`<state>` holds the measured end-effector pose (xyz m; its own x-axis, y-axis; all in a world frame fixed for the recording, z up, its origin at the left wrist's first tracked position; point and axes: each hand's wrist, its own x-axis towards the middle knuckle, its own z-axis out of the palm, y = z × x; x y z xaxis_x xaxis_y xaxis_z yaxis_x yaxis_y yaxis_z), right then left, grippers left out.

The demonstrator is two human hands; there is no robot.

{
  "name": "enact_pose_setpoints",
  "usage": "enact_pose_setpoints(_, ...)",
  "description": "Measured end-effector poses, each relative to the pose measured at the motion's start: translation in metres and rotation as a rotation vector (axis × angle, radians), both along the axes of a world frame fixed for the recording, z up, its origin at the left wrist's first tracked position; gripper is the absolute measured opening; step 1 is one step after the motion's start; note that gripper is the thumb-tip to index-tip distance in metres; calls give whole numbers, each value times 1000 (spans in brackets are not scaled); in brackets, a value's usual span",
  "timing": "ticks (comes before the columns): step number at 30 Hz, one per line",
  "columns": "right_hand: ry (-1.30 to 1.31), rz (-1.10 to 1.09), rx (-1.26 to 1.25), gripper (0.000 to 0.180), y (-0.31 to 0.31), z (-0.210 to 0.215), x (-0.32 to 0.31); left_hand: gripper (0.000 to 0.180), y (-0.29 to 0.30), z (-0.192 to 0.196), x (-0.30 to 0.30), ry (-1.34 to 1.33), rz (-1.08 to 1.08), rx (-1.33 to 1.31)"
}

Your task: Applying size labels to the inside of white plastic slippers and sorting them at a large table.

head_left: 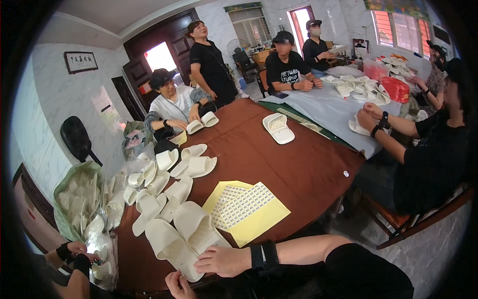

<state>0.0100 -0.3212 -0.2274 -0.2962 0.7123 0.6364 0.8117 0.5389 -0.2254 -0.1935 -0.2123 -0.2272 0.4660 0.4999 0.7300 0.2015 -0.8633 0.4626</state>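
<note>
Low in view, wrist in a black band: right hand [224, 261], open, fingers loosely spread, laid flat on the near end of a pair of white slippers [181, 239]. No grip there, only a rest on top.

Just below and to its left, at the picture's lower edge: left hand [177, 285], fingers curled by the edge of the same pair. Cannot tell whether closed on it or merely touching.

Pair itself lying at the near rim of the brown tabletop [298, 164], partly overhanging toward the body.

Risks, as a judgement:
- Could slide off the rim into the lap or onto the floor, being pinned only by a flat palm and sitting so near the edge.
- Could separate, one slipper skewing away from the other, if pushed from one end only.
- Just beyond the right hand, yellow sticker sheets [249, 209], also close to the rim; easily swept or creased by a careless forearm.
- Beyond the left hand, a loose heap of slippers [154, 184], near enough to be nudged and to mix with the held pair.
- Farther left, off the rim, a plastic bag of slippers [79, 204], with another person's hands below it; some chance of a collision on a reach that way.
</note>
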Motion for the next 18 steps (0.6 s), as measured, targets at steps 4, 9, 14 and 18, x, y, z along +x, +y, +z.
enact_pose_setpoints(4,38,31,18,25,0,2,0,15,-24,7,-4,-79,76,-247)
enact_pose_setpoints(9,84,48,12,26,-5,9,1,23,-35,10,-17,-90,-13,-849)
enact_pose_setpoints(14,75,101,-146,35,-11,22,-3,39,-32,15,-8,-282,-157,-1435)
enact_pose_setpoints(18,27,75,-23,31,-16,16,-5,39,-20,5,3,-276,-244,-1466)
